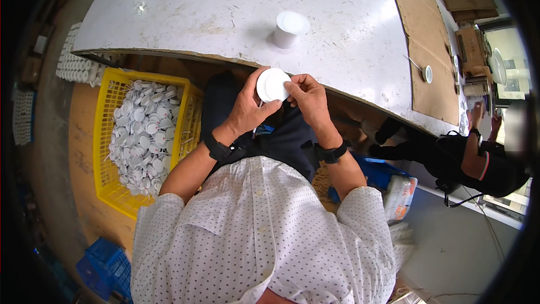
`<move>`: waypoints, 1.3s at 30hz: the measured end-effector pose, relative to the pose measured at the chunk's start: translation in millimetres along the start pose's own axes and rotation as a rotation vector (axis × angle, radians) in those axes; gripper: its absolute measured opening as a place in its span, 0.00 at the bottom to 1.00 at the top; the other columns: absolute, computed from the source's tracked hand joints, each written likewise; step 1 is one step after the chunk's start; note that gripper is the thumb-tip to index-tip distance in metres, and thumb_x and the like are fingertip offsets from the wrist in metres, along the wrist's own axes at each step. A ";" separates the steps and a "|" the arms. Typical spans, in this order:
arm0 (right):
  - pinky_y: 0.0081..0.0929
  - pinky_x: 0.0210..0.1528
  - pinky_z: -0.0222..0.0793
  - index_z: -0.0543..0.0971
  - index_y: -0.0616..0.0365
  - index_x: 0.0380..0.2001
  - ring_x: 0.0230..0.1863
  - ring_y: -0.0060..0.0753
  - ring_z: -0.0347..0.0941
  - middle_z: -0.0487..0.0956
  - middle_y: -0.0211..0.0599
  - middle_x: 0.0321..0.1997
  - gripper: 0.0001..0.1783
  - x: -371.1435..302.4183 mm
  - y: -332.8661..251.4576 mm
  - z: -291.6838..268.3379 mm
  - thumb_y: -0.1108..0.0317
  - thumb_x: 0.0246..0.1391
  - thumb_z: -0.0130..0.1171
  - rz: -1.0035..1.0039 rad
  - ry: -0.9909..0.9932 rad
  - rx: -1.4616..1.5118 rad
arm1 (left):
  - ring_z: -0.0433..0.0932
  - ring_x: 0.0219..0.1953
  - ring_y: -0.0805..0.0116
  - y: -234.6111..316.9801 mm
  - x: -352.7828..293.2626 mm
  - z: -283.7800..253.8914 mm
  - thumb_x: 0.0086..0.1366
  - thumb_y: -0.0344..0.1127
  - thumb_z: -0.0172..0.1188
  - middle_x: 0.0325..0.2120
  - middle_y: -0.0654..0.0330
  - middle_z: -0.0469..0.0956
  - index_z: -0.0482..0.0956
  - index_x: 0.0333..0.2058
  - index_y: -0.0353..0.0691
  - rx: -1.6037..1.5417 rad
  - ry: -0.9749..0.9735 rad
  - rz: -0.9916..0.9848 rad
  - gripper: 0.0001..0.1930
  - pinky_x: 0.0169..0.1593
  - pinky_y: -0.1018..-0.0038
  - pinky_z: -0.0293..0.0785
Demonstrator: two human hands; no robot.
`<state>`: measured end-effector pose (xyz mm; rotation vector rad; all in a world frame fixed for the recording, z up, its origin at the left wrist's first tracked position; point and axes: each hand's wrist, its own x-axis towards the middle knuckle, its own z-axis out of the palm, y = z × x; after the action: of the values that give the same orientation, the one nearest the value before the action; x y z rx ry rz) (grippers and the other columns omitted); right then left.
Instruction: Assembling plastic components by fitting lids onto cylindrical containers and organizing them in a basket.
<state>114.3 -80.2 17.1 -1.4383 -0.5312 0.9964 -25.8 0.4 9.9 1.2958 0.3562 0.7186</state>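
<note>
Just off the table's front edge, above my lap, I hold a round white plastic disc [274, 85] with a raised smaller circle on its face. My left hand [247, 108] is closed on its left side, the thumb lying along the lower rim. At the right rim, the thumb and fingers of my right hand [310, 101] pinch the same disc. Its underside is hidden from me. Beyond it, a white cylinder with a wider round top [286, 35] stands upright on the white table [349, 17], touched by neither hand.
A yellow crate [102, 152] heaped with white disc-shaped pieces [146, 135] stands to my left. Brown cardboard [424, 45] covers the table's right part, with a small white round piece [427, 74] on it. Another person [472, 157] works at the far right. A blue crate [107, 264] sits lower left.
</note>
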 end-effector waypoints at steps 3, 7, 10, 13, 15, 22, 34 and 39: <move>0.10 0.19 0.61 0.72 0.57 0.27 0.18 0.12 0.65 0.72 0.24 0.19 0.07 -3.3 -0.5 5.2 0.69 0.48 0.60 0.006 -0.002 -0.025 | 0.68 0.48 0.66 1.5 -1.3 -1.4 0.55 0.34 0.58 0.45 0.52 0.68 0.56 0.54 0.33 0.196 -0.006 -0.024 0.30 0.51 0.72 0.66; 0.10 0.18 0.62 0.70 0.58 0.26 0.17 0.12 0.64 0.71 0.25 0.19 0.10 -3.9 -0.3 9.5 0.69 0.47 0.61 0.019 -0.014 0.000 | 0.69 0.47 0.63 -3.3 -2.8 -3.7 0.58 0.40 0.57 0.44 0.50 0.69 0.59 0.53 0.36 0.291 0.043 -0.012 0.28 0.49 0.71 0.67; 0.11 0.18 0.63 0.69 0.58 0.26 0.17 0.13 0.64 0.70 0.26 0.19 0.11 -3.9 -0.7 11.0 0.69 0.46 0.62 0.024 -0.025 0.015 | 0.70 0.46 0.62 -0.7 -3.6 -4.1 0.58 0.41 0.56 0.44 0.49 0.69 0.60 0.53 0.36 0.337 0.055 0.008 0.27 0.48 0.71 0.67; 0.11 0.17 0.63 0.68 0.58 0.25 0.16 0.13 0.64 0.70 0.26 0.19 0.11 -2.7 -1.4 11.9 0.69 0.47 0.62 0.040 -0.026 0.020 | 0.70 0.46 0.62 -0.1 -2.3 -4.2 0.58 0.40 0.55 0.44 0.49 0.70 0.60 0.53 0.37 0.357 0.063 0.017 0.26 0.48 0.71 0.67; 0.11 0.17 0.62 0.68 0.58 0.25 0.16 0.13 0.64 0.70 0.26 0.19 0.11 -1.2 -0.2 12.2 0.69 0.47 0.62 0.055 -0.026 0.031 | 0.70 0.46 0.62 -0.4 -1.6 -4.2 0.58 0.40 0.55 0.44 0.50 0.70 0.60 0.53 0.37 0.350 0.064 0.005 0.26 0.48 0.71 0.67; 0.12 0.15 0.59 0.66 0.56 0.23 0.14 0.14 0.62 0.69 0.26 0.18 0.12 -1.0 4.2 14.3 0.69 0.48 0.61 0.084 -0.062 0.123 | 0.71 0.44 0.63 -3.1 -4.1 -4.8 0.58 0.36 0.53 0.43 0.50 0.70 0.61 0.52 0.37 0.300 0.076 -0.026 0.23 0.47 0.71 0.67; 0.11 0.19 0.59 0.70 0.58 0.22 0.19 0.12 0.62 0.69 0.24 0.18 0.12 1.5 1.5 5.2 0.66 0.47 0.62 0.055 -0.065 -0.054 | 0.70 0.43 0.69 -10.6 -7.3 -16.5 0.56 0.29 0.54 0.42 0.57 0.71 0.64 0.49 0.36 0.227 0.154 -0.144 0.21 0.47 0.74 0.67; 0.20 0.29 0.66 0.74 0.61 0.34 0.24 0.24 0.68 0.74 0.39 0.29 0.17 30.5 -31.6 -87.9 0.66 0.40 0.65 -0.444 0.422 -0.645 | 0.70 0.35 0.78 -17.3 -24.1 -94.7 0.59 0.32 0.53 0.38 0.63 0.71 0.65 0.49 0.44 0.104 0.491 -0.354 0.18 0.24 0.84 0.68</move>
<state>209.9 -100.0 29.2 -1.9174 -0.8516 0.1438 -97.0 53.2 -34.8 1.1006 1.0055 0.7137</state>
